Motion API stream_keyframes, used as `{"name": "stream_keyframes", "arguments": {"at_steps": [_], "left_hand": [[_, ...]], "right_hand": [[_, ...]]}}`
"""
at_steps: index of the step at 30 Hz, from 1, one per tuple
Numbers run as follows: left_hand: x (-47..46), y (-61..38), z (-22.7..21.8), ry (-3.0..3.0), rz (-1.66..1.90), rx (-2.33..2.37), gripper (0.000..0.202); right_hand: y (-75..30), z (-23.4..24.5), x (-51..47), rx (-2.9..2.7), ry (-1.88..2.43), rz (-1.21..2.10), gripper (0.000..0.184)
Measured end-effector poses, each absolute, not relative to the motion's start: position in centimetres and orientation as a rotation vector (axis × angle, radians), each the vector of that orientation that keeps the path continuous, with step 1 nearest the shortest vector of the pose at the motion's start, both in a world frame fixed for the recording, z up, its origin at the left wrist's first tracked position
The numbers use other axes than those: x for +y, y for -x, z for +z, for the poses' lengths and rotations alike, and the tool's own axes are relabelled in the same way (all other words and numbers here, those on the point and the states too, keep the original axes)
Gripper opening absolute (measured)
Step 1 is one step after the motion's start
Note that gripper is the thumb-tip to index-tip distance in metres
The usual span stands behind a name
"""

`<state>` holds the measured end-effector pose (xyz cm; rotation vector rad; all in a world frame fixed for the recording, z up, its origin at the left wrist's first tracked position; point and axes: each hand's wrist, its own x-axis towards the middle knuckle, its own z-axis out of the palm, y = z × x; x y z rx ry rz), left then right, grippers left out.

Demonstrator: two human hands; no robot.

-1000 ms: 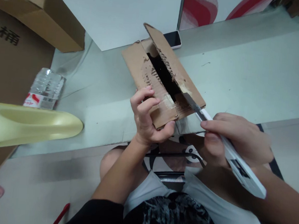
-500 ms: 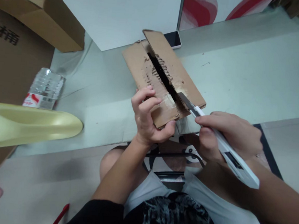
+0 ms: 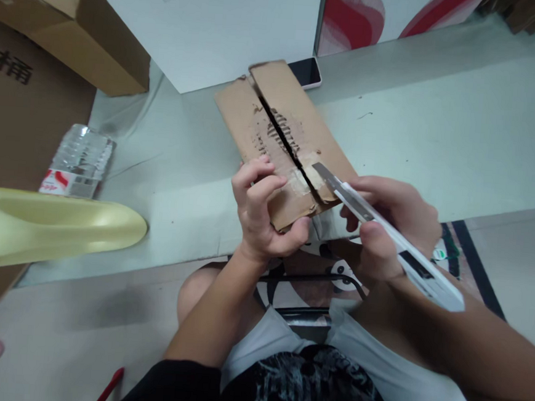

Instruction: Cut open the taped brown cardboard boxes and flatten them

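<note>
Where the worktop meets your left: a pale yellow object juts in from the edge of view, rounded end pointing right; its identity is unclear.
Clear bottle: stands or lies just beyond the yellow object, which partly hides it.
Left hand: your fingers are half curled and spread, with hold of the near left corner of the cardboard box; thumb at the near end, two fingers bent over the left flap, the others hidden.
Cardboard box: located at the near edge of the worktop, between your hands. Long axis runs from far left to near right.
Gap: narrow and dark, dividing the two top flaps along that same axis.
Phone: placed behind the far end of the box.
Utility knife: blade extended over the right flap, just right of the gap and at a slight angle to it; you cannot tell whether the tip touches.
Right hand: your fingers are closed round the knife handle, thumb on top. From them, the box lies ahead and to the left; your left hand is the nearer, already in contact.
</note>
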<state>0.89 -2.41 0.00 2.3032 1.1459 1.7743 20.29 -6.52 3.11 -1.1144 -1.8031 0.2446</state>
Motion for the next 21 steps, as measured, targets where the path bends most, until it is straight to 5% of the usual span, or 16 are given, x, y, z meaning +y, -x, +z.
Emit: {"name": "stream_keyframes", "arguments": {"at_steps": [21], "left_hand": [[-2.6, -0.6, 0.5, -2.412, 1.642, 1.174, 0.037]], "right_hand": [[-19.6, 5.1, -6.4, -1.892, 1.054, 0.052, 0.02]]}}
